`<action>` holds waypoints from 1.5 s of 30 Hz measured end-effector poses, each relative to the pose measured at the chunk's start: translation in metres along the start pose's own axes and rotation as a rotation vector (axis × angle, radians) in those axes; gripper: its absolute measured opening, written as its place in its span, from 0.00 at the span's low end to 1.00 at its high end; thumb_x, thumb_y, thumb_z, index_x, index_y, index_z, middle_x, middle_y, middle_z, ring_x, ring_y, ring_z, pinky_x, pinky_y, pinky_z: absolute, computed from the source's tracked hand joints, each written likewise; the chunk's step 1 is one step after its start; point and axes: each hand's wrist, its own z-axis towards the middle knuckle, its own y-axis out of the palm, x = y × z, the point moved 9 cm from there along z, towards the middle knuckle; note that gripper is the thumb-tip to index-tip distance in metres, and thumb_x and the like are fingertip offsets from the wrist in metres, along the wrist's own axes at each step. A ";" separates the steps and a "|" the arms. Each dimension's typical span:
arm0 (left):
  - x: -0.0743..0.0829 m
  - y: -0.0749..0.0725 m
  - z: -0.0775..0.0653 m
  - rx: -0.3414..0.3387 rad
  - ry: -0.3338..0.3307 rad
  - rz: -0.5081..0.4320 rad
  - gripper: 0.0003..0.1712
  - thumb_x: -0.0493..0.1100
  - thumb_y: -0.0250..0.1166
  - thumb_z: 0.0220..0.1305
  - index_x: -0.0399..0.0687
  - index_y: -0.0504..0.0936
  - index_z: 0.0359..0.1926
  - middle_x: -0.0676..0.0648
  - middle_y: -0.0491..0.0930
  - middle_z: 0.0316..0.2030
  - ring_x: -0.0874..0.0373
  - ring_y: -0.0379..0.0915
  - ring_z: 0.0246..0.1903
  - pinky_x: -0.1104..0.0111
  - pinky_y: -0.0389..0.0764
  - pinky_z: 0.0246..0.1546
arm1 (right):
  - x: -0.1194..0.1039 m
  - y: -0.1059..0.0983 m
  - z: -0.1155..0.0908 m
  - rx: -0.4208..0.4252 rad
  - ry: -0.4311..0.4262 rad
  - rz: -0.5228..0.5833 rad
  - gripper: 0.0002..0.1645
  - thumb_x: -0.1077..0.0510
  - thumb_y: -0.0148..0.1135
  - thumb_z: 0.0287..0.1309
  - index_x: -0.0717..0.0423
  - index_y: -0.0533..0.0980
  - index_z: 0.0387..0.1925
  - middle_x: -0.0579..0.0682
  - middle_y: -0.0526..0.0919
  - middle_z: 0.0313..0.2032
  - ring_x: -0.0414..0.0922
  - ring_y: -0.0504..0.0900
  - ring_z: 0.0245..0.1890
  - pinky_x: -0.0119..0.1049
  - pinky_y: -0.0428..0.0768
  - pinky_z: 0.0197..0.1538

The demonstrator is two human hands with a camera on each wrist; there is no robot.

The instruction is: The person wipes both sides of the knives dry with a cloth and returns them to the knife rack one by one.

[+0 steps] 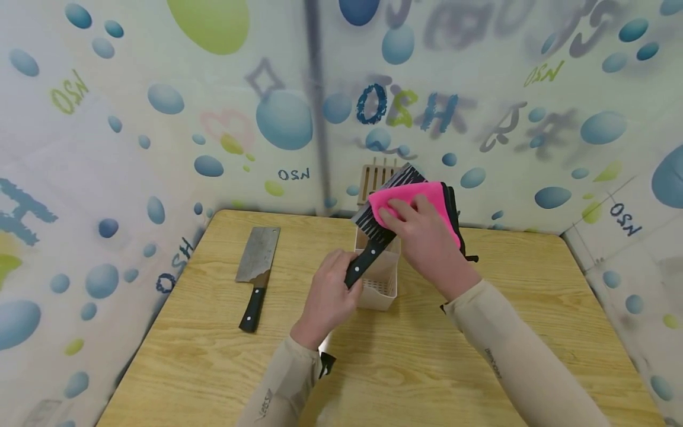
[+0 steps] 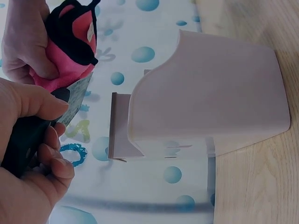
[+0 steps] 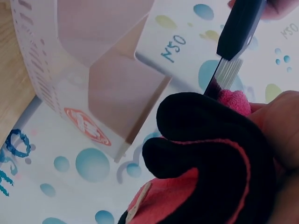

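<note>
My left hand (image 1: 332, 290) grips the black handle (image 1: 368, 262) of a broad-bladed kitchen knife (image 1: 366, 220), held up at a slant over the table. Dark and light stripes run across its blade. In my right hand (image 1: 427, 243) is a pink cloth (image 1: 413, 196) with black edging, pressed against the blade and covering part of it. The right wrist view shows the cloth's black edging (image 3: 215, 121) in folds beside the blade. Seen from the left wrist, the left fingers (image 2: 53, 156) curl round the handle, with the thumb along it.
A cleaver (image 1: 258, 255) with a black handle lies on the wooden table (image 1: 187, 356) at left. Behind and below the hands stands a pale knife holder (image 1: 381, 296) with a slotted top (image 1: 373, 181). Patterned walls (image 1: 288, 118) enclose the table's back and sides.
</note>
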 end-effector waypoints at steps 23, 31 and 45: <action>-0.002 -0.003 -0.003 0.015 0.020 0.002 0.12 0.28 0.68 0.57 0.35 0.81 0.43 0.46 0.76 0.33 0.54 0.70 0.33 0.63 0.74 0.32 | -0.028 0.003 -0.001 -0.060 -0.064 0.035 0.31 0.75 0.68 0.57 0.52 0.83 0.61 0.56 0.85 0.57 0.55 0.73 0.42 0.43 0.75 0.45; -0.002 -0.004 -0.005 0.024 0.005 0.007 0.11 0.29 0.69 0.57 0.36 0.82 0.43 0.47 0.75 0.31 0.54 0.68 0.32 0.65 0.72 0.30 | -0.012 0.004 0.002 -0.001 -0.026 -0.001 0.29 0.76 0.62 0.58 0.55 0.84 0.59 0.59 0.85 0.56 0.58 0.75 0.39 0.45 0.77 0.45; 0.000 -0.006 -0.007 0.029 0.010 0.022 0.11 0.30 0.69 0.58 0.36 0.82 0.44 0.47 0.76 0.32 0.55 0.68 0.32 0.66 0.71 0.30 | 0.025 0.008 0.007 -0.002 0.060 -0.015 0.32 0.79 0.58 0.52 0.58 0.83 0.58 0.62 0.83 0.57 0.60 0.74 0.40 0.47 0.75 0.45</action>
